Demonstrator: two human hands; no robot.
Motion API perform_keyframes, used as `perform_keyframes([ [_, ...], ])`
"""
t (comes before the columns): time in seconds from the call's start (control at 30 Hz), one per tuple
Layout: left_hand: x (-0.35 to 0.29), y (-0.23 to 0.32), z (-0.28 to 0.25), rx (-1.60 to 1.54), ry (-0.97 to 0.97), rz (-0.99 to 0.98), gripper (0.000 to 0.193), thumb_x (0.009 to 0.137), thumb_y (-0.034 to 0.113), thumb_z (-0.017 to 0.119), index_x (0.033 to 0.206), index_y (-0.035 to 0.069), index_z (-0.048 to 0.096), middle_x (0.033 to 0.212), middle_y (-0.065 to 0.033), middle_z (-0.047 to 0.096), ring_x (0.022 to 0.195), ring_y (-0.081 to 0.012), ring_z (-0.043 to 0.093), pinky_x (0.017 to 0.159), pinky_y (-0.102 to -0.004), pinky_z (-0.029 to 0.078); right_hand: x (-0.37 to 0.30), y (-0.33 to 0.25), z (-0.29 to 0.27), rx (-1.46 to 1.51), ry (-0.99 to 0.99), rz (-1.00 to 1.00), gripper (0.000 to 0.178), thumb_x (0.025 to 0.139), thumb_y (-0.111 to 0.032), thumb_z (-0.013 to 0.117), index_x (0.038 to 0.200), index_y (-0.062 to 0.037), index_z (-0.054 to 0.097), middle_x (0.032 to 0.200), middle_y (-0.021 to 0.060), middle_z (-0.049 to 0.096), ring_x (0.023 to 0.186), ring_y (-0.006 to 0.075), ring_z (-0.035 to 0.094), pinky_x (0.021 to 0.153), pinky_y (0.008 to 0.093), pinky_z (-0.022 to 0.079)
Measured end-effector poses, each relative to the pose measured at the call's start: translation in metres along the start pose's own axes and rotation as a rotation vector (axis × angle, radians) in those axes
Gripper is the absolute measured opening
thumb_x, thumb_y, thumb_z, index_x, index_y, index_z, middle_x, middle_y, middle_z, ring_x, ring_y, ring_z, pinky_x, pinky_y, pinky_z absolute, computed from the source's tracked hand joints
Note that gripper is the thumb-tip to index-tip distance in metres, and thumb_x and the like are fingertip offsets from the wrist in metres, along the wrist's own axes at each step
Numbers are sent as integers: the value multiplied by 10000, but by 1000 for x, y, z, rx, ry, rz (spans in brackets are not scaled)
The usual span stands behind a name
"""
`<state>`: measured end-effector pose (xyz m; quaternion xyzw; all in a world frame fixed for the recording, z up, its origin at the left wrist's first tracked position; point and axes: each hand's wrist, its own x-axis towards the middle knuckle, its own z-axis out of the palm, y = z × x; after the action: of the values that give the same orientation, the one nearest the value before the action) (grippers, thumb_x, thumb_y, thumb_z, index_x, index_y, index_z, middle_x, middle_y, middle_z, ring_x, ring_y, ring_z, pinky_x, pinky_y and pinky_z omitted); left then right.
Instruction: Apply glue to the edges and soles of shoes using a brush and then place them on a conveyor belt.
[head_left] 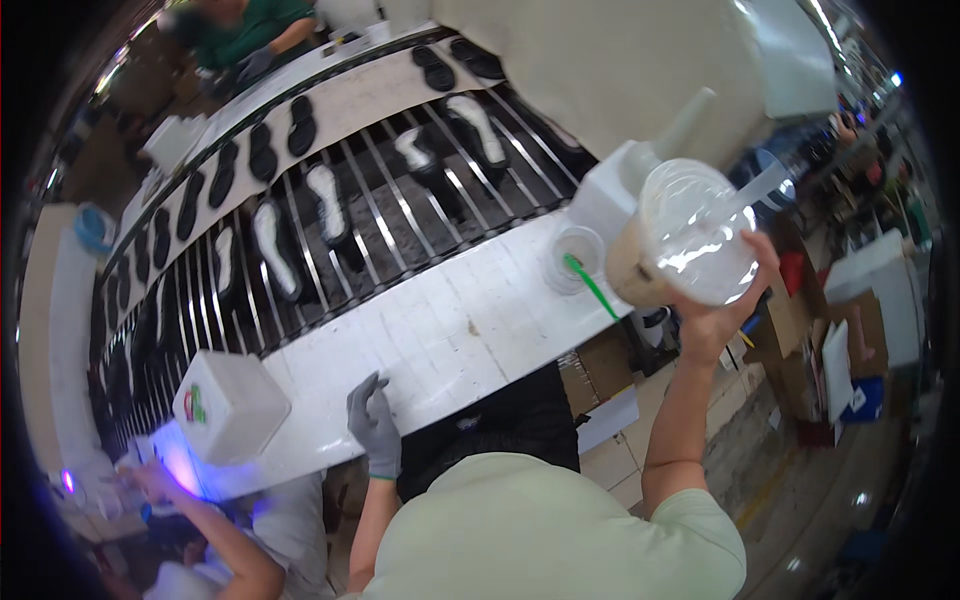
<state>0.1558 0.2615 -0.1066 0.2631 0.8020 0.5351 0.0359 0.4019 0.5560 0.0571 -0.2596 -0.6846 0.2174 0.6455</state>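
My bare right hand (722, 296) is closed round a large clear plastic drink cup (640, 262), raised close to the camera at the right. Pale brown liquid shows in the cup's lower part, and a wide translucent straw (750, 190) sticks out from its shiny top. My left hand (372, 418), in a grey glove, rests by the near edge of the white worktop (430, 340), its fingers loosely bent and apart with nothing in them. Left of the drink, a clear cup (573, 262) with a green straw (596, 288) stands on the worktop.
Beyond the worktop, a roller conveyor (385, 210) carries several black shoe soles, some with white tops. More soles lie on a pale strip (340, 90) behind. A white box (232, 405) stands left. Co-workers sit at left and far side; cardboard boxes (790, 340) lie right.
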Motion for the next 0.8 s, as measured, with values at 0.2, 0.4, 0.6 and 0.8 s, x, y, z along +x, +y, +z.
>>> perform_keyframes([
  [0.2,46,73,-7,-452,-123,-122,278,964,123,490,1174,-26,593,844,-73,651,776,-111,602,721,-239,486,-98,-18,99,218,-341,140,975,416,-207,947,1199,-89,376,1150,54,396,1105,215,445,984,350,379],
  [0.4,71,94,-32,-591,-321,-316,389,987,266,472,1238,-16,569,753,-28,592,633,-81,544,588,-224,459,-180,-23,173,524,-452,284,901,453,-179,942,1156,-93,387,1115,86,415,1114,245,460,980,383,396],
  [0.6,52,64,-36,-447,-227,-410,429,971,273,469,1281,-16,532,1032,-70,624,795,-102,593,598,-229,494,-209,-23,174,387,-750,217,899,560,-205,890,1313,-97,410,1357,168,415,1323,390,324,1131,466,222],
  [0.8,59,53,-33,-664,-242,-526,548,1015,392,349,1289,-62,488,803,-83,622,638,-120,566,562,-239,462,-80,-31,78,361,-1010,643,525,799,-71,701,1303,-82,554,1393,160,484,1228,245,516,991,373,437],
])
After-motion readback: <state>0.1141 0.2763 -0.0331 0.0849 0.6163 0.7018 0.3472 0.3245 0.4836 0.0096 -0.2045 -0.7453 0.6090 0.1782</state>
